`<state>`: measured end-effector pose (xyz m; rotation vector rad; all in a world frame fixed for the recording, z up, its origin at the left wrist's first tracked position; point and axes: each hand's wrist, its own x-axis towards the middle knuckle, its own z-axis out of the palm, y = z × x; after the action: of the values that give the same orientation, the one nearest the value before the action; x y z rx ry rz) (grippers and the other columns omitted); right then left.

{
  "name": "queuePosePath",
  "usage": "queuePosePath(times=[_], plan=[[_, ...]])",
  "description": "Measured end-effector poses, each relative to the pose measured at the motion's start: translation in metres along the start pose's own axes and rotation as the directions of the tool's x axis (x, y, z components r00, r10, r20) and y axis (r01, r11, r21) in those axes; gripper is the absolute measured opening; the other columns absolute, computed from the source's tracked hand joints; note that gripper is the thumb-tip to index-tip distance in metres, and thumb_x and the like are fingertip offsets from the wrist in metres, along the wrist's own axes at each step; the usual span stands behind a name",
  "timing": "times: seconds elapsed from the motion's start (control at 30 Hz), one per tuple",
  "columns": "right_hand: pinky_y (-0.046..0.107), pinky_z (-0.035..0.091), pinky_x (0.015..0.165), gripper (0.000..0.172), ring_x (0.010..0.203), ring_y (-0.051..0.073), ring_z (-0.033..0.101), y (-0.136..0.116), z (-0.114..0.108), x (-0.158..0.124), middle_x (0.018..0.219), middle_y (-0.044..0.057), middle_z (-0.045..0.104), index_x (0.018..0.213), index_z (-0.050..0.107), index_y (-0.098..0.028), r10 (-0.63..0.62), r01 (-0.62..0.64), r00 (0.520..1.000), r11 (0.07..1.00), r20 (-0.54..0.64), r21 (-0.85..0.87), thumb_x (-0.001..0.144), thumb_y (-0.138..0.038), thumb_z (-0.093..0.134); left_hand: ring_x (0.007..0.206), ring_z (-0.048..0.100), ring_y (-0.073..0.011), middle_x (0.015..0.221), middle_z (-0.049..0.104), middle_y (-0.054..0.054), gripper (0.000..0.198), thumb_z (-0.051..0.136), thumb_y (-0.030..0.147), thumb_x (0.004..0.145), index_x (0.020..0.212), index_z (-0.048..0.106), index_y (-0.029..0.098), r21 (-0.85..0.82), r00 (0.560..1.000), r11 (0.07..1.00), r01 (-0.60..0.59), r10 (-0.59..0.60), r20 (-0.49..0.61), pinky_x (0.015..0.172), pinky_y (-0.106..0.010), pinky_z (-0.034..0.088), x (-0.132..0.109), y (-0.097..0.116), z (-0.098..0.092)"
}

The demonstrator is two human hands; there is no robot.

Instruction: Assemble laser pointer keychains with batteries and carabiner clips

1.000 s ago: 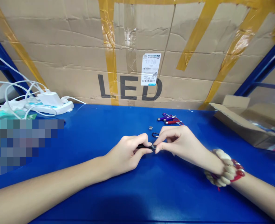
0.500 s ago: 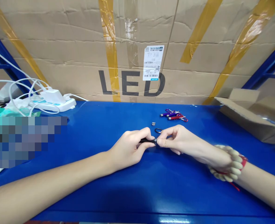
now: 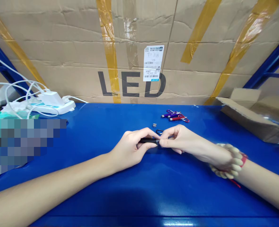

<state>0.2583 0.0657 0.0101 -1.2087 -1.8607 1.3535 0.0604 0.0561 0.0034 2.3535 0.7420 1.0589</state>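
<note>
My left hand (image 3: 129, 148) pinches a slim black mini flashlight (image 3: 148, 140) between thumb and fingers. At its right end, my right hand (image 3: 181, 140) closes thumb and forefinger on the silvery tip, which the fingertips partly hide. A black carabiner clip (image 3: 158, 131) shows just behind my right fingers, partly covered by them. Beyond it lies a small shiny metal piece (image 3: 154, 125). Farther back rest purple mini flashlights (image 3: 172, 114) and a red mini flashlight (image 3: 176, 119), with carabiner clips on them.
The blue table (image 3: 134, 195) backs onto a large cardboard box (image 3: 78, 56) marked LED. At the left are a white power strip (image 3: 66, 108) with tangled cables and a blurred-out patch. An open cardboard box (image 3: 248, 121) stands at the right.
My left fingers have stretched farther along the black flashlight, toward its right end, and more of its body shows. The view has shifted slightly.
</note>
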Motion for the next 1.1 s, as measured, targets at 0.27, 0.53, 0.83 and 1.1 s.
queuePosePath(times=[0.27, 0.53, 0.83, 1.1], plan=[[0.016, 0.023, 0.037, 0.022, 0.036, 0.001, 0.033, -0.0009, 0.0, 0.0024, 0.046, -0.008, 0.046, 0.064, 0.064, -0.015, -0.023, 0.022, 0.999, 1.0, -0.028, -0.02, 0.067, -0.036, 0.07, 0.079, 0.066, -0.0128, 0.09, 0.07, -0.003, 0.014, 0.054, 0.011, 0.081, 0.094, 0.061, 0.013, -0.009, 0.999, 0.999, 0.035, -0.035, 0.0, 0.066, -0.018, 0.05, 0.0009, 0.0003, -0.0003], [0.017, 0.029, 0.036, 0.03, 0.038, 0.004, 0.04, -0.0056, 0.0058, 0.0019, 0.048, -0.004, 0.052, 0.064, 0.064, -0.014, -0.237, 0.177, 0.952, 0.942, -0.193, -0.285, 0.072, -0.043, 0.064, 0.069, 0.064, -0.011, 0.082, 0.068, -0.002, 0.013, 0.052, 0.014, 0.082, 0.094, 0.058, 0.015, -0.046, 0.986, 0.985, 0.165, -0.166, -0.03, 0.058, -0.017, 0.048, 0.0026, 0.0007, 0.0017], [0.018, 0.033, 0.04, 0.02, 0.041, 0.004, 0.038, -0.0054, 0.0025, 0.0031, 0.062, -0.002, 0.06, 0.081, 0.067, -0.016, -0.579, 0.408, 0.8, 0.72, -0.16, -0.561, 0.075, -0.034, 0.065, 0.06, 0.059, -0.0103, 0.067, 0.063, 0.002, 0.013, 0.051, 0.015, 0.082, 0.093, 0.057, 0.016, -0.012, 0.967, 0.968, 0.252, -0.252, -0.047, 0.059, -0.02, 0.044, 0.0048, 0.0017, 0.0028], [0.02, 0.047, 0.06, 0.011, 0.065, 0.009, 0.057, -0.008, -0.0012, -0.0051, 0.083, 0.002, 0.063, 0.088, 0.068, -0.021, -0.86, 0.5, 0.51, 0.327, -0.032, -0.802, 0.078, -0.022, 0.063, 0.063, 0.057, -0.0096, 0.066, 0.061, 0.002, 0.015, 0.046, 0.015, 0.085, 0.095, 0.058, 0.015, -0.038, 0.969, 0.969, 0.243, -0.244, -0.026, 0.064, -0.02, 0.042, 0.0056, 0.0033, 0.0019]])
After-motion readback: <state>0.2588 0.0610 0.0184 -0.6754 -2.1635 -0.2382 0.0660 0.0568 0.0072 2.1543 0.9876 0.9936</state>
